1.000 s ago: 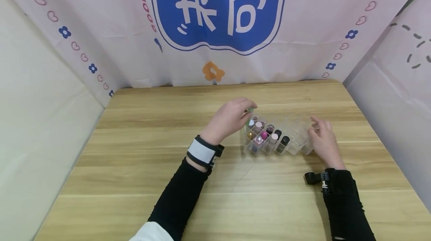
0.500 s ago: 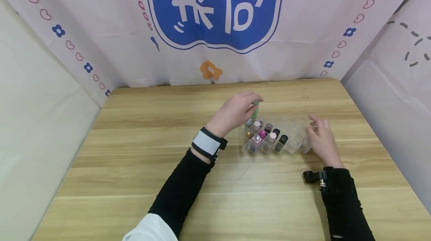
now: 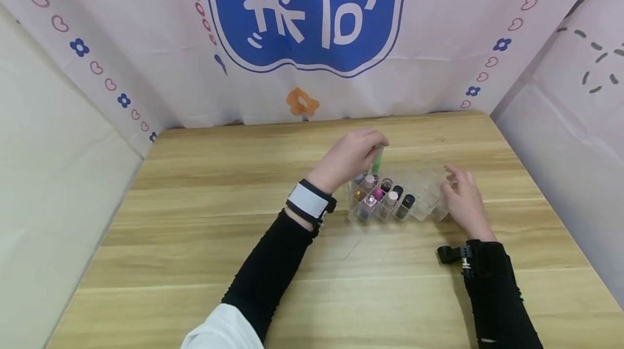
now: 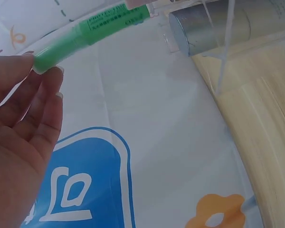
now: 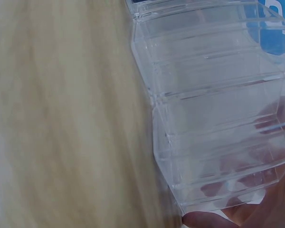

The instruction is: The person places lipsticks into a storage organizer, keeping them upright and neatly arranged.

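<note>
A clear plastic organizer (image 3: pixel 420 209) with rows of compartments stands on the table. Several nail polish bottles (image 3: pixel 405 207) and other small capped cosmetics fill its left part. My left hand (image 3: pixel 347 158) is above its far left side, pinching a slim green tube (image 3: pixel 376 160) by one end. Black print on the green tube (image 4: pixel 116 21) shows in the left wrist view, its far end partly hidden behind a pink cap. At the organizer's right end, my right hand (image 3: pixel 465 202) grips the clear wall; its fingers (image 5: pixel 268 156) show through the plastic in the right wrist view.
Right-hand compartments (image 5: pixel 218 114) of the organizer hold nothing visible. A silver-grey cylinder (image 4: pixel 204 29) lies close to the green tube in the left wrist view. Behind the wooden table (image 3: pixel 234 175) hangs a white cloth (image 3: pixel 429 67) with a blue emblem.
My left hand has moved up and to the right, carrying the green tube from the organizer's far left corner along its far row. The right hand keeps its place on the organizer.
</note>
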